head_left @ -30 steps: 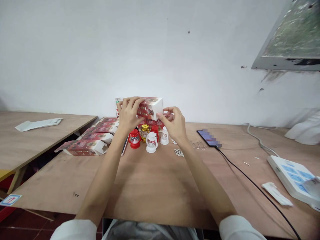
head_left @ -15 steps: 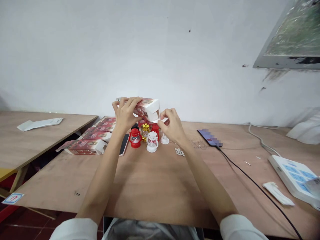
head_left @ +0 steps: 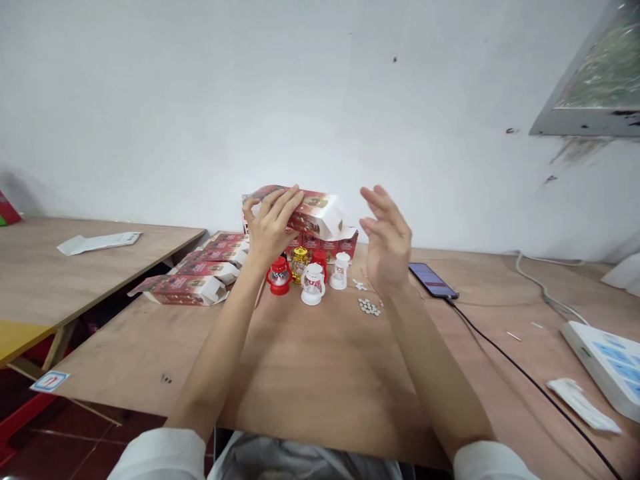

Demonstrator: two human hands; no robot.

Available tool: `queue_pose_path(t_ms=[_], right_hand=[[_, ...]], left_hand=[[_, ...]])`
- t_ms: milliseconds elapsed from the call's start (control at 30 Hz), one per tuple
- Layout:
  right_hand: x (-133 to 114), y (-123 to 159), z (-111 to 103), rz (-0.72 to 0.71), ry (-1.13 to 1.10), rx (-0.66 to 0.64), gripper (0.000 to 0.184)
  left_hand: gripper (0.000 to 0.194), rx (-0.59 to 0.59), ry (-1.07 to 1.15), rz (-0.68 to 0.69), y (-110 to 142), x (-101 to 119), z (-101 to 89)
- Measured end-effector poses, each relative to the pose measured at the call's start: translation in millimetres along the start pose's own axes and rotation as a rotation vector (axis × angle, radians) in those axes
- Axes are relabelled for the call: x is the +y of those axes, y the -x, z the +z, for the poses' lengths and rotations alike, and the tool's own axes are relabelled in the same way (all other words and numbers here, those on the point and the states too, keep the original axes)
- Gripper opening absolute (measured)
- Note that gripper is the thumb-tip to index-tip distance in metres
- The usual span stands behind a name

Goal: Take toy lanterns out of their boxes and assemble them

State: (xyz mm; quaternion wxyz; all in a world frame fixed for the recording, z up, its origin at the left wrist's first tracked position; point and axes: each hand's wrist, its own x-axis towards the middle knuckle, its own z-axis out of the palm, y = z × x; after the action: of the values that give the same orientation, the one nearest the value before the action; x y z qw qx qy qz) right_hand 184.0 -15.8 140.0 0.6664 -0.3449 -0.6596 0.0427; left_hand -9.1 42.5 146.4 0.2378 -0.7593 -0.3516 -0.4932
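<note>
Head view — left hand (head_left: 273, 228) grips the red-and-white box (head_left: 317, 208), holding it up off the bench (head_left: 310, 373) near the small lanterns (head_left: 313, 287) — right hand (head_left: 389, 241) hangs free and splayed, apart from the box's white flap (head_left: 349, 232).

Wood tbl (head_left: 300, 373) w/ mini lanterns (head_left: 313, 288) mid, red boxes (head_left: 177, 291) on L + behind, silver discs (head_left: 369, 307) nearby; phone (head_left: 433, 280), white scrap (head_left: 583, 405) on R.
</note>
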Motion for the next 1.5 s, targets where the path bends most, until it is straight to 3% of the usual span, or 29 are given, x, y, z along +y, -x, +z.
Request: queue_pose_path(t_ms=[167,233,333,467,667,800,900,967,1033,1167,1233,1300,1367,1433,1500], right_hand=[[-17.3,3.7,-22.9,-0.115,0.064,0.109,0.045],[-19.6,3.3,-29.6,-0.138,0.078,0.155,0.044],[-18.1,0.3,-36.3,-0.175,0.041,0.217,0.042],[-17.3,-2.8,-39.2,-0.245,0.000,0.278,0.041],[-34.5,3.7,-33.2,-0.337,0.080,0.369,0.033],[-41.2,5.9,-29.9,-0.376,0.079,0.381,0.030],[-37.2,3.8,-24.2,-0.402,0.061,0.369,0.025],[-30.3,2.0,-16.7,-0.395,0.101,0.299,0.020],[-20.9,1.2,-6.6,-0.345,0.189,0.148,0.018],[0.4,6.4,15.2,-0.159,0.465,-0.361,0.019],[8.9,13.0,24.8,-0.031,0.640,-0.631,0.029],[14.9,20.5,33.3,0.079,0.768,-0.843,0.043],[19.3,27.0,40.7,0.148,0.812,-0.973,0.048],[23.8,31.2,45.4,0.173,0.805,-1.003,0.045],[29.8,33.5,45.9,0.179,0.757,-0.949,0.039]], left_hand=[[0.026,-0.009,-0.037,-0.046,1.7,-24.5,-4.7],[0.024,0.007,-0.086,-0.083,3.9,-36.2,-11.6],[0.033,0.021,-0.176,-0.098,10.2,-56.5,-25.7],[0.065,-0.063,-0.321,-0.136,18.7,-95.3,-33.5],[0.075,-0.388,-0.385,-0.128,18.9,-161.4,2.7],[0.063,-0.550,-0.392,-0.077,23.2,-186.1,28.8],[0.052,-0.638,-0.399,-0.092,31.9,-197.8,37.2],[0.049,-0.656,-0.428,-0.099,38.4,-204.1,38.4],[0.051,-0.672,-0.460,-0.091,43.9,-209.1,37.4],[0.062,-0.771,-0.462,-0.077,47.9,-217.3,29.7],[0.065,-0.777,-0.427,-0.066,45.1,-220.5,23.1],[0.064,-0.700,-0.396,-0.061,39.8,-219.4,15.4],[0.063,-0.567,-0.379,-0.073,34.9,-209.2,8.5],[0.058,-0.429,-0.346,-0.109,35.8,-185.6,3.8],[0.048,-0.333,-0.245,-0.143,46.6,-148.2,1.3]])
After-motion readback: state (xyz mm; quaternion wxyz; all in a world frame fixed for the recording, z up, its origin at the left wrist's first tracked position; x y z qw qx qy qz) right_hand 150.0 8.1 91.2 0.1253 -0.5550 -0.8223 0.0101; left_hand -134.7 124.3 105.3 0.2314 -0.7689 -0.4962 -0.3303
